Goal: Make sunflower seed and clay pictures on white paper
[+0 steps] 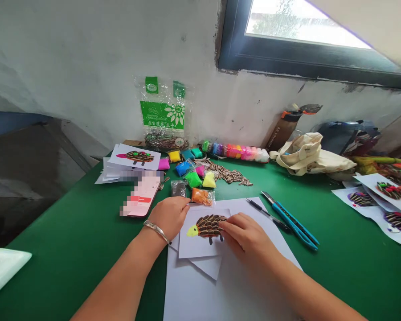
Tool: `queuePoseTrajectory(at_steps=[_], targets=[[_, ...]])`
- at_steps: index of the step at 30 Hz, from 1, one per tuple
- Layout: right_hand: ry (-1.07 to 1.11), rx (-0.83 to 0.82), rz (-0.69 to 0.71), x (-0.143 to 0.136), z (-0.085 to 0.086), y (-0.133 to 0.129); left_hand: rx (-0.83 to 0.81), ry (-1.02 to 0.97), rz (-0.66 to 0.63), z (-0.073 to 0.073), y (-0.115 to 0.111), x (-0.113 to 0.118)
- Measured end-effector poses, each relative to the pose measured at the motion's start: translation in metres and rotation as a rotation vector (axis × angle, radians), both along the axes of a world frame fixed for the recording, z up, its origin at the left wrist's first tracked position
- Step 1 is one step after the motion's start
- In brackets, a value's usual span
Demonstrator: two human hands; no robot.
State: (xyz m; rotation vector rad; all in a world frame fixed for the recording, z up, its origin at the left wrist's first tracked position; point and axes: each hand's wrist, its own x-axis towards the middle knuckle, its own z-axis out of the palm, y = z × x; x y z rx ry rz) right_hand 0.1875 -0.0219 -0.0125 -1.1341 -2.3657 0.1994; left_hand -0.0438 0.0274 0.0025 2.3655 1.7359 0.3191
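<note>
A brown, seed-spined hedgehog [210, 226] lies on white paper card [192, 249], near-centre; the right hand [247, 234], fingers bent (hold hidden), works its right end, apparently fixing spines, needing gentle pressing. Left hand [169, 216] half-curled, hold unclear.

Open desk [87, 254] stretches between a white pack [6, 269] and the left hand [170, 217], up to the phone [142, 196]. Packets [201, 196] crowd the way ahead. Right of the right hand [249, 232], a pen [269, 215] and cutter [291, 221] obstruct; beyond them, bare surface reaches the cards [392, 191].
</note>
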Motion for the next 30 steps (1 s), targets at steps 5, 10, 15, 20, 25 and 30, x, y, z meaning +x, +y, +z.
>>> queuePoseTrajectory(at_steps=[5, 10, 15, 20, 25, 30], targets=[[-0.090, -0.081, -0.111, -0.003, 0.022, 0.038, 0.009, -0.014, -0.002, -0.007, 0.004, -0.001], [-0.107, -0.113, -0.253, -0.019, 0.018, 0.086, 0.067, -0.025, 0.019, -0.009, 0.004, -0.002], [-0.111, -0.079, -0.337, -0.028, 0.013, 0.117, 0.140, -0.057, -0.007, -0.010, 0.002, 0.002], [-0.138, -0.055, -0.441, -0.034, 0.012, 0.145, 0.216, -0.114, -0.046, -0.013, 0.000, 0.006], [-0.160, -0.087, -0.498, -0.043, 0.003, 0.160, 0.271, -0.148, -0.084, -0.014, -0.002, 0.006], [-0.129, -0.114, -0.473, -0.044, -0.008, 0.168, 0.317, -0.203, -0.116, -0.018, -0.001, 0.008]])
